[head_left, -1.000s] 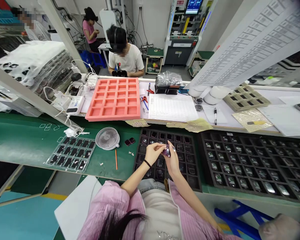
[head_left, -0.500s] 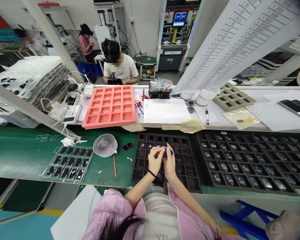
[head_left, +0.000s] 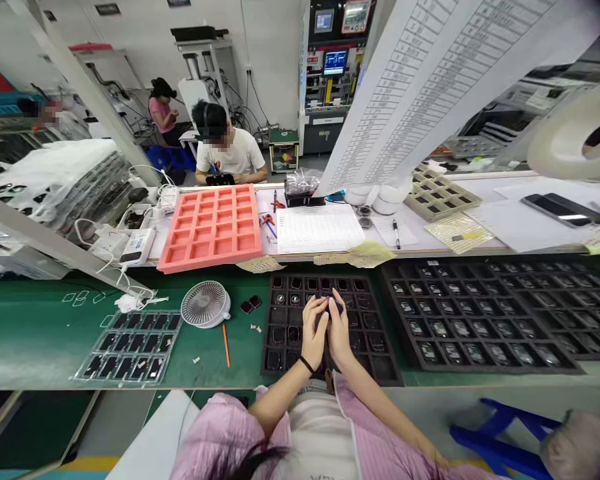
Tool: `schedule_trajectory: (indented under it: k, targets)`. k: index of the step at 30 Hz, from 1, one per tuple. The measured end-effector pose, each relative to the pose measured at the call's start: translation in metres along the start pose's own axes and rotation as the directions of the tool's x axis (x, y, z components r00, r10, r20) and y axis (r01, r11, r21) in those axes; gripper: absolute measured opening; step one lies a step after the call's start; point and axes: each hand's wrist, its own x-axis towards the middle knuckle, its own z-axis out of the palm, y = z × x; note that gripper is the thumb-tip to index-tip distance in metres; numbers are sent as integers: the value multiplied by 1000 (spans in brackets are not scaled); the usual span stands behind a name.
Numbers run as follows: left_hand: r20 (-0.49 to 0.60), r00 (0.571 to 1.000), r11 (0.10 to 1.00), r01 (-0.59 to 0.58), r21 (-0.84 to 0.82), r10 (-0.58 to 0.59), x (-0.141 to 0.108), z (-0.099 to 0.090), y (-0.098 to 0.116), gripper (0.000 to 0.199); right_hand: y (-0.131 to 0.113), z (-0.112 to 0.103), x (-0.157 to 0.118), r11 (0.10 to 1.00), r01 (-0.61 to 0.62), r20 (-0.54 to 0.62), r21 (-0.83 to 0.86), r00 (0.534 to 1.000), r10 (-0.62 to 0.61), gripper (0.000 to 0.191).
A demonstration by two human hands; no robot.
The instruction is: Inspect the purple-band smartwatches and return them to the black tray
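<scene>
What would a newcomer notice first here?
The pink foam tray catches the eye first, at the back left. Nearer, on the green bench, the left hand and right hand meet around a small dark part above a black tray, with a larger black tray to its right.

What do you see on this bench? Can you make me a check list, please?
Surface: green bench.
Things: small dark part held above black tray.
Clutter: fan, orange stick, pink foam tray.
Hands: left hand and right hand, fingers together on the part.
Cables: white cable at the bench's far left.
Surroundings: co-worker seated across the bench, blue stool.
</scene>
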Motion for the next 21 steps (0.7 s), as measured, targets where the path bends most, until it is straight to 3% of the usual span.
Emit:
schedule_trajectory:
  k: [2, 5, 8, 12, 17, 21]
  targets:
    - [187, 981, 996, -58, 66, 44, 5, -12, 4, 40, -2, -9, 7, 998, -11, 31, -59, 999, 12, 65]
    - [454, 887, 965, -184, 185, 82, 19, -28, 9, 69, -3, -22, 17, 988, -61, 114, -140, 990, 78, 71]
    - [582, 811, 888, -312, 338, 63, 28, -32, 7, 78, 4, -31, 19, 971, 16, 186, -237, 982, 30, 67]
    - [540, 841, 817, -327, 474, 24, 21, -20, -7, 69, 16, -35, 11, 905, 156, 275, -396, 960, -46, 61]
    - [428, 903, 828, -268, 492, 38, 6, -12, -31, 61, 14, -36, -2, 824, 106, 298, -557, 951, 80, 72]
    - [442, 897, 851, -229, 473, -5, 5, -15, -42, 50, 2, -40, -9, 786, 62, 325, -615, 928, 181, 80]
